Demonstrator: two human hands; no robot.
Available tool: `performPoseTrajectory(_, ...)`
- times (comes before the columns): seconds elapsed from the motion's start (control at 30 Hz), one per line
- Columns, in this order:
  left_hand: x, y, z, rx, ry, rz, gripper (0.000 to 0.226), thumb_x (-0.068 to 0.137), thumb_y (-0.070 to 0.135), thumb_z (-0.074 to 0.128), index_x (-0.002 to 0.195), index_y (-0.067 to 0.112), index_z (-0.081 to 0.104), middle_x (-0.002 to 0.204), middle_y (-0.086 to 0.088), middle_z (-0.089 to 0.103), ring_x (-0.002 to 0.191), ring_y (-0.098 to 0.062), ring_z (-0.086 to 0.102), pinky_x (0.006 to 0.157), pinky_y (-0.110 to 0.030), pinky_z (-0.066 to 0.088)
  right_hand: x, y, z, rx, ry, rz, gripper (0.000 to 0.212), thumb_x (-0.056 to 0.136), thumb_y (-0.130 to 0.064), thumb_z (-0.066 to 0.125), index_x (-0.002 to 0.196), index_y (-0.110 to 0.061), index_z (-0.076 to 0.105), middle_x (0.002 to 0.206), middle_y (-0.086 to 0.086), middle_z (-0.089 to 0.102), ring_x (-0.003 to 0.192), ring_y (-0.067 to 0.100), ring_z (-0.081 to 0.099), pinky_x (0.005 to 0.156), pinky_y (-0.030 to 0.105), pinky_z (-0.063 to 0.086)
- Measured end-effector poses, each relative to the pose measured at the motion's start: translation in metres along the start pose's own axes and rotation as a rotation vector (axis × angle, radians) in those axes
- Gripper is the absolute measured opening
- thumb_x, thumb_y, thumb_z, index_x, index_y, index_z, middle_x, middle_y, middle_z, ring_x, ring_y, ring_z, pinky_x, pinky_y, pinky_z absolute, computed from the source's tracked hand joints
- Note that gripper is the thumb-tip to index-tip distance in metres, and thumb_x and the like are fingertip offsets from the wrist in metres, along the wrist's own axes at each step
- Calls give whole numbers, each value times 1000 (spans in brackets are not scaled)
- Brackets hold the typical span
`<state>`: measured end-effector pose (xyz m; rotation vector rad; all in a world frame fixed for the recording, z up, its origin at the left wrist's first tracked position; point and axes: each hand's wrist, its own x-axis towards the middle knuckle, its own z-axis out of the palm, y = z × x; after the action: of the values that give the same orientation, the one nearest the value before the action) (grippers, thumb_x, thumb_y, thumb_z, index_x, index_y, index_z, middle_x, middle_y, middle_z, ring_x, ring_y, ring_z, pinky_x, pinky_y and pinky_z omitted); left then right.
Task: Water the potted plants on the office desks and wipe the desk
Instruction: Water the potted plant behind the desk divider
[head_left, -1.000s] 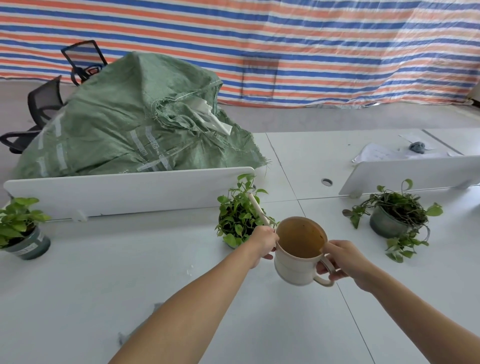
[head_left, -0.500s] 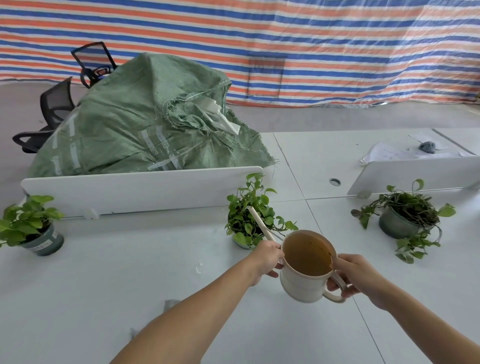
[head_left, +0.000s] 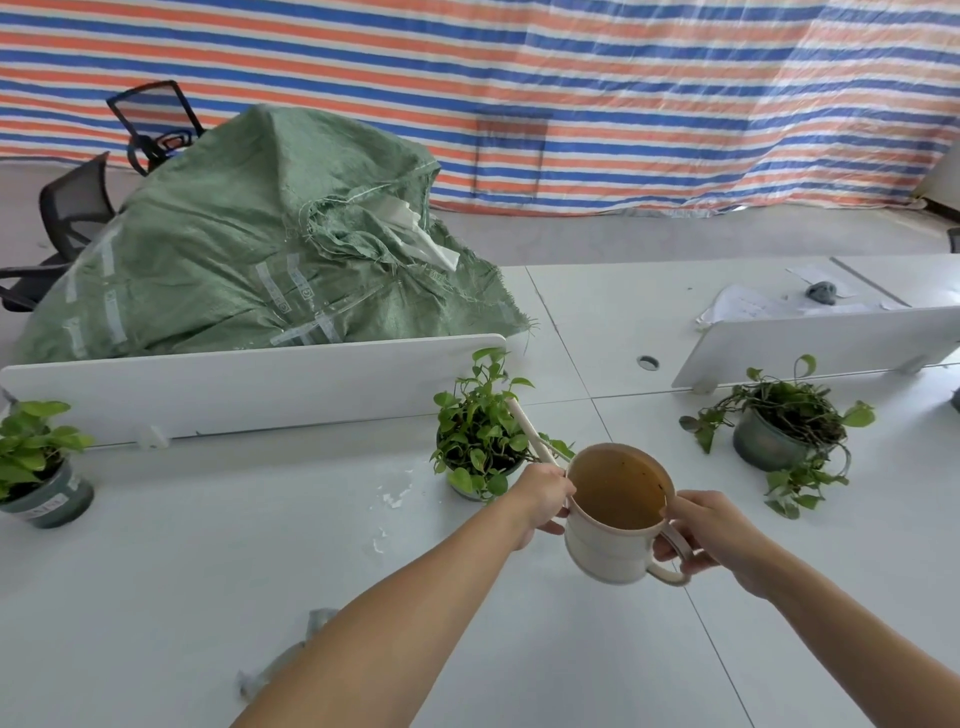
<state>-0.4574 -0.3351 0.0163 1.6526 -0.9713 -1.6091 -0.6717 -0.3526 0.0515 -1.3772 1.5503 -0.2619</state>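
– 3 green leafy plants in round pots on the white desk (head_left: 208, 571): where is each one?

– The left potted plant (head_left: 36, 462) stands near the desk's left edge. The middle potted plant (head_left: 480, 441) is just in front of the white divider panel (head_left: 249, 384), and the right potted plant (head_left: 784, 431) trails its vines over the desktop.

– And the cream plastic watering can with the long thin spout (head_left: 618, 525)?

– It is held off the desk, just in front of the middle plant. Brownish water shows inside, and the spout reaches up among that plant's leaves.

– How are the hands set?

– The left hand (head_left: 543, 499) has its fingers curled round the base of the spout. The right hand (head_left: 711, 530) is wrapped round the looped handle.

– Anything for wiping?

– 1 crumpled grey cloth (head_left: 280, 665) lies on the desk beside the left forearm, with small wet patches (head_left: 395, 493) near the middle pot. Behind the divider sits a bulky green woven sack (head_left: 249, 249).
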Motion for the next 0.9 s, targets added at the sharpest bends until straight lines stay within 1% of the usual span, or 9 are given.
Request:
performPoseTrajectory(0.07,-1,2,-2,-5,7,13,21,98,8,44,112,8,59,92,-2,55,80,-17,54,67,-32,50,1,-1,-1,-4,-1,-8,26,103,-13,44,101,2,65,80,21,74,66,23,71,56,32,56)
performPoseTrajectory(0.13,-1,1,-4,-9,20,23,18,98,7,43,109,11,57,91,-2,55,83,-19,55,70,-33,50,2,0,-1,-6,-11,-15,26,103,-13,44,101,2,65,80,21,74,67,24,72,57,32,56)
performPoseTrajectory(0.27,-2,-5,-8,16,35,23,25,98,9,46,117,4,60,95,-4,58,81,-18,58,70,-33,52,1,5,2,-18,-36,-23,29,105,-18,45,101,1,67,79,17,75,69,23,72,58,30,56)
performPoseTrajectory(0.47,-6,-18,-7,28,34,-5,22,98,9,46,110,3,64,101,-8,61,83,-20,60,66,-29,53,-3,18,6,-31,-80,-9,32,106,-21,44,100,-1,68,80,16,75,71,23,72,59,30,57)
performPoseTrajectory(0.6,-6,-24,0,23,24,-34,21,99,11,45,111,6,62,109,-10,62,86,-21,63,69,-31,56,-4,24,5,-31,-79,9,31,106,-20,44,101,-1,69,79,17,74,70,24,72,60,32,57)
performPoseTrajectory(0.67,-4,-24,3,21,17,-35,20,99,11,45,111,7,61,109,-10,62,87,-21,63,71,-32,57,-5,25,4,-27,-73,15,31,106,-20,44,101,-1,69,79,17,74,69,24,72,60,31,57)
performPoseTrajectory(0.83,-1,-16,8,2,1,-23,25,98,8,45,119,5,59,104,-9,59,83,-21,60,66,-31,55,-4,22,-3,-19,-51,14,30,105,-17,44,102,0,68,78,19,74,69,24,71,59,33,56)
performPoseTrajectory(0.9,0,-10,8,-2,1,-17,25,98,7,45,119,5,58,102,-8,57,83,-21,60,66,-31,54,-2,18,-5,-14,-39,9,29,105,-16,44,101,0,68,77,18,74,67,23,70,58,32,55)
